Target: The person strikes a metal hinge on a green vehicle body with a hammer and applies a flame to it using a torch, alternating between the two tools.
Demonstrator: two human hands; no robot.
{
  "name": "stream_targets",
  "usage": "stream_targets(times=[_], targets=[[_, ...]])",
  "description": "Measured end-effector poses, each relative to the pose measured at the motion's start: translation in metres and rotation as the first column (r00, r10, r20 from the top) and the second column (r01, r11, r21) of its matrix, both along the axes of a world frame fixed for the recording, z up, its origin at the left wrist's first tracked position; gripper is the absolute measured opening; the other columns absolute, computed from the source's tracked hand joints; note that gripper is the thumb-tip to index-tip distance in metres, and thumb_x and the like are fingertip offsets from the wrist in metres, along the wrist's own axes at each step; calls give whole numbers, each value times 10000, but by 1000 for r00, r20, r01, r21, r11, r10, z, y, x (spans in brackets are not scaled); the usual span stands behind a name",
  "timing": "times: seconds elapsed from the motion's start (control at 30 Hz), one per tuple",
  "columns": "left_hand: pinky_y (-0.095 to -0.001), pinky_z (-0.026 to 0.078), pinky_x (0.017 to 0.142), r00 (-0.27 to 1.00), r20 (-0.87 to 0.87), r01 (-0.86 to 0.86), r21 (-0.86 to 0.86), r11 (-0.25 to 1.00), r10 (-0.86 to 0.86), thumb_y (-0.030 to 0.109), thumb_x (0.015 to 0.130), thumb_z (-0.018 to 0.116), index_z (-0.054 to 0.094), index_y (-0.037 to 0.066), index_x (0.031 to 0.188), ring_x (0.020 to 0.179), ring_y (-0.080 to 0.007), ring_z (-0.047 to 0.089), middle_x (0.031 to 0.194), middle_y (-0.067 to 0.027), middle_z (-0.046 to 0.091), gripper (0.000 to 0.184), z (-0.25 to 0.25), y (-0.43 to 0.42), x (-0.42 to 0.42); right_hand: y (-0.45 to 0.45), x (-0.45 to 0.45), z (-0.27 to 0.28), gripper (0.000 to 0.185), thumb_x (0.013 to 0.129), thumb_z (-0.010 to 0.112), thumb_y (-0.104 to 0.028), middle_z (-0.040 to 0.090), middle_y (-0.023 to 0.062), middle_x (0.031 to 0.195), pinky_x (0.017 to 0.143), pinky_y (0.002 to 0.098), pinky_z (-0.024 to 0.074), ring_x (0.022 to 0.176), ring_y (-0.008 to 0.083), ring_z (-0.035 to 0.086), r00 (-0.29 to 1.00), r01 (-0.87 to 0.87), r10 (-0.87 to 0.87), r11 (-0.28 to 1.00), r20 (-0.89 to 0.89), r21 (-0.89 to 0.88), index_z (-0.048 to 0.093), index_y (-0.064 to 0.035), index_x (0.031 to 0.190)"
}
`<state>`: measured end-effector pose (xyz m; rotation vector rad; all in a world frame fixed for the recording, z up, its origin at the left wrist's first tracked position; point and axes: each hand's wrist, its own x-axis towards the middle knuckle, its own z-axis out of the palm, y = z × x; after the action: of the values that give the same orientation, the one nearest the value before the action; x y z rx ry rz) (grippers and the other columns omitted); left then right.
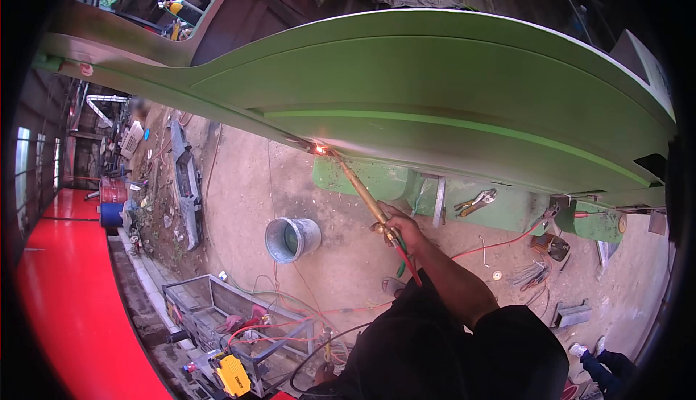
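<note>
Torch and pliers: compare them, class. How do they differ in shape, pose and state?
The torch is long and slender; the pliers are shorter. The right hand holds the torch, while the pliers lie on a green ledge. A bright glow shows at the torch's tip, none at the pliers. Both look metallic.

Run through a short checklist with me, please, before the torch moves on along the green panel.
1. Torch held firmly: ok, the right hand is wrapped round its rear part.
2. Tip at the work: ok, there is a bright glow at the lower edge of the panel.
3. Left hand away from the heat: ok, it is low in the view, far from the glow.
4. Gloves on: not ok, the right hand is bare.
5. Red hose away from the glow: ok, it leaves the torch's rear end.
6. Eye protection worn: cannot tell, the face is out of view.
</note>
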<state>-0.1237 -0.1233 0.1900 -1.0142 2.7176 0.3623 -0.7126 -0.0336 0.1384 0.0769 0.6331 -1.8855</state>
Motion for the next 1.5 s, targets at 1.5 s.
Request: stream_targets(times=[1.5], targets=[[-380, 452, 519, 630, 338, -770, 388, 507, 699, 377, 911, 563, 630, 11, 1117, 547, -224, 588, 611, -123, 590, 425, 6, -16, -21, 6, -14, -9, 574, 1013, 439, -371, 686, 118, 897, 464, 246, 441, 501, 100, 510, 998, -48, 54, 991, -42, 125, 319, -124, 1517]])
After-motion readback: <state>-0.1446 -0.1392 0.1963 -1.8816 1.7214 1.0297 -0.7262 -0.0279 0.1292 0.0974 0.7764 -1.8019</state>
